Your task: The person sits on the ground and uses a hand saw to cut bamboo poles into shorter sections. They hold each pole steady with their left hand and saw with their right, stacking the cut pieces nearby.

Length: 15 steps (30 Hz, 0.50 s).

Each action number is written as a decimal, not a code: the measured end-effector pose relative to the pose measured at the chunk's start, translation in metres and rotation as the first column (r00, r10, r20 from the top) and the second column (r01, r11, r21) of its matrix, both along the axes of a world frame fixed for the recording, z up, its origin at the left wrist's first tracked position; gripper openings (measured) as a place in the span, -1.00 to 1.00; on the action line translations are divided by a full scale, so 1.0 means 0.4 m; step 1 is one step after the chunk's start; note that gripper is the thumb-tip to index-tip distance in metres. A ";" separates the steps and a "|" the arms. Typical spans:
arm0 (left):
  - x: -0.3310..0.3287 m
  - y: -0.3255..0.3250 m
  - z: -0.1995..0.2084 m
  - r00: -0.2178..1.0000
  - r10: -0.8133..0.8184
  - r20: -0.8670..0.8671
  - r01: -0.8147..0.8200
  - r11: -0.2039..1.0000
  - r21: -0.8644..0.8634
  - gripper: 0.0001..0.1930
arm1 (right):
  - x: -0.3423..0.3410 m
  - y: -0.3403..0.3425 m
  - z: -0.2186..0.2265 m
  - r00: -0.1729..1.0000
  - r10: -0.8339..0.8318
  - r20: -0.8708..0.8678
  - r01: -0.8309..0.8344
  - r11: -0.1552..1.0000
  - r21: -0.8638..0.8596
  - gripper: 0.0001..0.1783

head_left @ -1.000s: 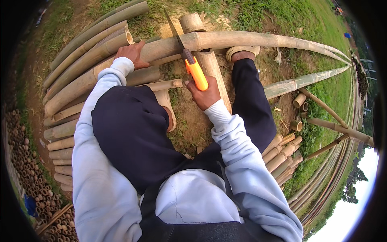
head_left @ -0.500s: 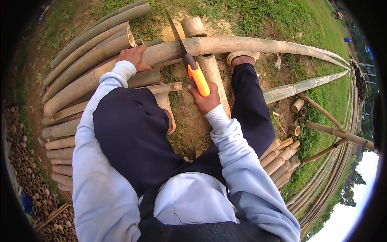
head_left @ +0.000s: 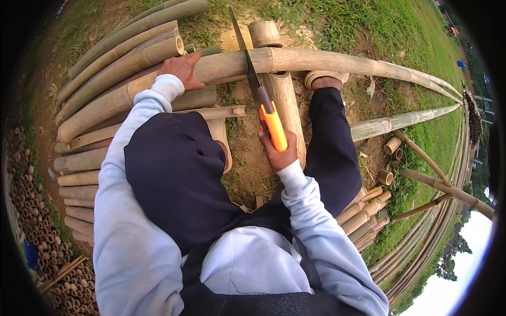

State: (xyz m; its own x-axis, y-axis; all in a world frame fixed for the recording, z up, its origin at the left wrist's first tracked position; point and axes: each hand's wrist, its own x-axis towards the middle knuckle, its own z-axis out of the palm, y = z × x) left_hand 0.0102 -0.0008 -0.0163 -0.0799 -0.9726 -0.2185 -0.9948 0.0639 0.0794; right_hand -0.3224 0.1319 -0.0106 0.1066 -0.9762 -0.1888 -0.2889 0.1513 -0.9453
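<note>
A thick tan bamboo pole (head_left: 321,60) lies crosswise in front of me, its far right part curving away in the fisheye view. My left hand (head_left: 181,72) rests over it left of the saw, thumb stretched along the near side and fingers over the top, pressing it. In my right hand (head_left: 281,156), closed around the orange handle, is a handsaw (head_left: 273,125). Its dark blade crosses the pole just left of a node, pointing away from me. Beneath the pole, a bamboo support log (head_left: 284,102) and an upright bamboo stump (head_left: 265,35) stand close to the cut.
Cut bamboo lengths (head_left: 84,160) lie stacked at left. Many short bamboo rings (head_left: 42,224) fill the lower left. At right are split pieces (head_left: 363,213), a second pole (head_left: 403,122), short tubes (head_left: 392,145) and a bamboo frame (head_left: 445,184). My sandalled foot (head_left: 327,81) is beside the log.
My right hand has drawn the saw back toward me, so the handle sits farther from the pole. The left hand stays on the pole. The whole view has shifted slightly.
</note>
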 end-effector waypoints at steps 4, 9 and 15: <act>0.010 0.015 0.013 0.999 -0.051 -0.003 0.051 0.999 -0.006 -0.31 | 0.086 -0.141 0.061 0.990 0.127 0.069 -0.135 0.981 0.136 -0.79; 0.019 0.014 0.004 0.999 -0.047 0.001 0.047 0.999 0.012 -0.30 | 0.100 -0.103 0.026 0.979 0.086 0.187 -0.047 0.978 -0.204 -0.76; -0.004 0.010 0.026 0.998 -0.058 -0.023 0.059 0.996 0.072 -0.27 | 0.030 -0.034 0.035 0.992 0.059 0.115 -0.056 0.998 -0.024 -0.76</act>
State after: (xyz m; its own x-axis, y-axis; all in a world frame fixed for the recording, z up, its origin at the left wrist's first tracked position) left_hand 0.0086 0.0031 -0.0060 -0.1415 -0.9477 -0.2861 -0.9876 0.1152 0.1067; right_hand -0.3104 0.1184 0.0036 0.1826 -0.9713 -0.1522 -0.1849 0.1181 -0.9756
